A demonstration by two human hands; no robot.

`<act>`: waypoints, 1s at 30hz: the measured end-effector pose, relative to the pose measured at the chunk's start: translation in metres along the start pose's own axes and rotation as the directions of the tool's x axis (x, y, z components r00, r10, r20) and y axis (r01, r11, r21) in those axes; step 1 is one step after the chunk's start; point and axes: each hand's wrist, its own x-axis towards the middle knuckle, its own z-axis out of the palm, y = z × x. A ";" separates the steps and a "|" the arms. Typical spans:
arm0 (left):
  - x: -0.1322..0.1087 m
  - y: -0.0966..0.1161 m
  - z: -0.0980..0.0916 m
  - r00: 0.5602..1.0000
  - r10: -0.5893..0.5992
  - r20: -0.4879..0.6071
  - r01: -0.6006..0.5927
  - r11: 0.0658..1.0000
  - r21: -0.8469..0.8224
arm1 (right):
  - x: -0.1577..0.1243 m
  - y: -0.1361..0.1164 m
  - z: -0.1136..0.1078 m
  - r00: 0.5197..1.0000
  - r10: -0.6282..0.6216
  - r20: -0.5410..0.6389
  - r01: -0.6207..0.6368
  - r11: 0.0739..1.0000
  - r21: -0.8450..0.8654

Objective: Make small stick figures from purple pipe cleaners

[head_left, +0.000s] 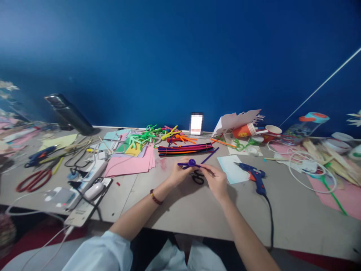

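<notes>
Between my two hands is a purple pipe cleaner (192,162), coiled into a small round spiral with straight ends sticking out sideways. My left hand (179,174) pinches it from the left, fingers closed. From the right, my right hand (216,180) is closed on the other end with its fingertips. Black-handled scissors (198,178) lie on the table just under the coil, partly hidden by my hands. A loose purple pipe cleaner (210,154) lies beyond my right fingers. Behind the hands rests a banded bundle of dark and coloured pipe cleaners (184,149).
A blue glue gun (257,177) lies right, beside light blue paper (233,170). Pink paper sheets (128,165), a power strip (90,180), a phone (80,212) and red-handled scissors (34,180) lie left. Green pipe-cleaner shapes (143,136) and a small propped screen (196,124) stand behind.
</notes>
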 end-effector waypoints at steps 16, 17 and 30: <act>0.000 0.002 0.004 0.998 -0.044 -0.050 0.042 0.998 -0.049 | -0.003 -0.003 0.005 0.986 0.163 -0.035 -0.157 0.979 0.126; 0.000 0.003 0.004 0.998 -0.048 -0.046 0.046 0.998 -0.053 | -0.003 -0.004 0.005 0.984 0.171 -0.046 -0.163 0.977 0.134; 0.001 0.001 0.002 0.995 -0.093 -0.032 0.090 0.991 -0.104 | 0.002 0.007 0.004 0.992 0.124 0.024 -0.126 0.986 0.113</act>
